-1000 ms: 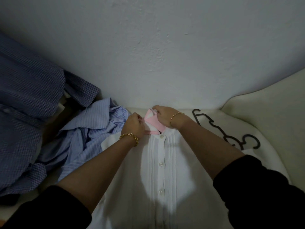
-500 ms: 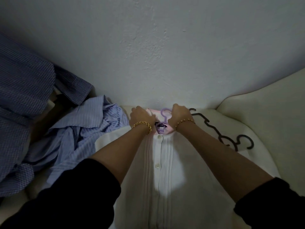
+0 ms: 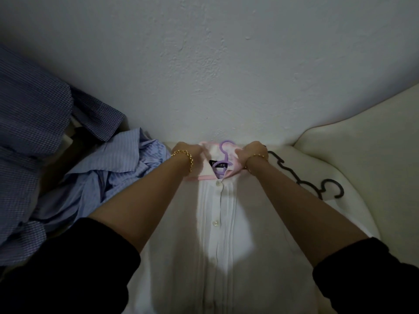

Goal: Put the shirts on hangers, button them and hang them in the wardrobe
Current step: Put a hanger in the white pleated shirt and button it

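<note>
**Both hands at the collar of the white shirt**

The white shirt (image 3: 217, 245) lies flat, front up, on a cream sofa (image 3: 351, 155), its visible buttons closed. A purple hanger (image 3: 223, 147) sits inside it – only the hook shows, poking out past the pink-edged collar (image 3: 214, 152). The left hand (image 3: 189, 150) grips the collar's left side; the right hand (image 3: 252, 151) pinches the right side, fingers curled. Black hangers (image 3: 332, 180) lie just beside the right wrist. A blue striped shirt (image 3: 113, 173) and a dark checked shirt (image 3: 34, 114) are heaped to the left – unhung.
</note>
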